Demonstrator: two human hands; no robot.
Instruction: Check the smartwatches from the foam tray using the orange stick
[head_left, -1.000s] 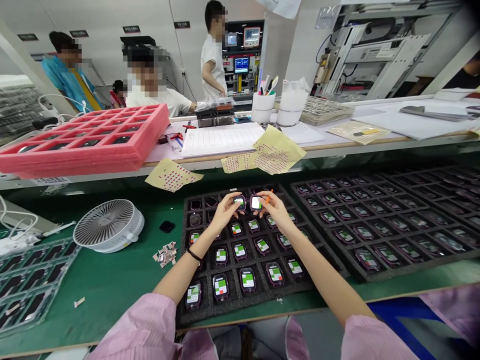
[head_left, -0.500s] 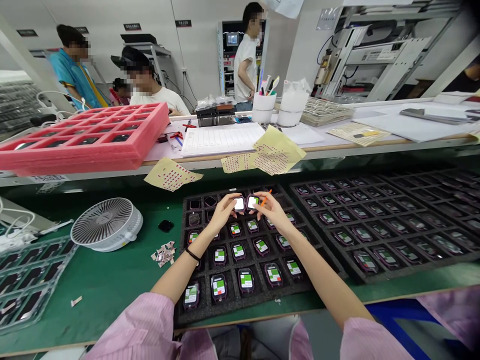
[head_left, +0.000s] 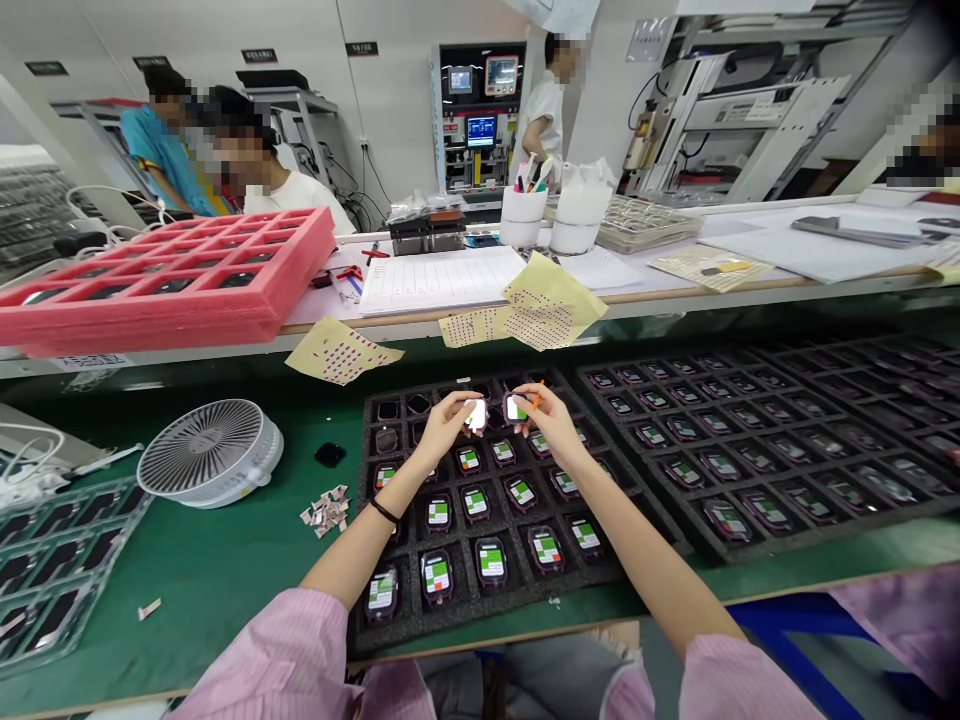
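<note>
My left hand [head_left: 445, 428] grips a small watch-like device [head_left: 475, 414] with a bright, mostly white screen. Another such device [head_left: 516, 407], its screen white and green, is held in my right hand [head_left: 550, 420], where an orange stick-like item [head_left: 538, 397] also shows between the fingers. The two devices are apart, above the back part of a black foam tray [head_left: 457, 602]. In the tray's front rows, devices show green and white screens; some at the back left are dark. My forearms hide part of the tray.
A second black tray [head_left: 701, 520] of devices lies at the right. On the left are a round fan [head_left: 211, 452], small paper strips [head_left: 326, 512], a dark square piece [head_left: 329, 454] and a clear tray [head_left: 90, 590]. A shelf behind holds a pink foam tray [head_left: 281, 318]. People are beyond.
The two held devices have moved apart, the left one slightly left and the right one to the right. In the background, the standing person in white has shifted right.
</note>
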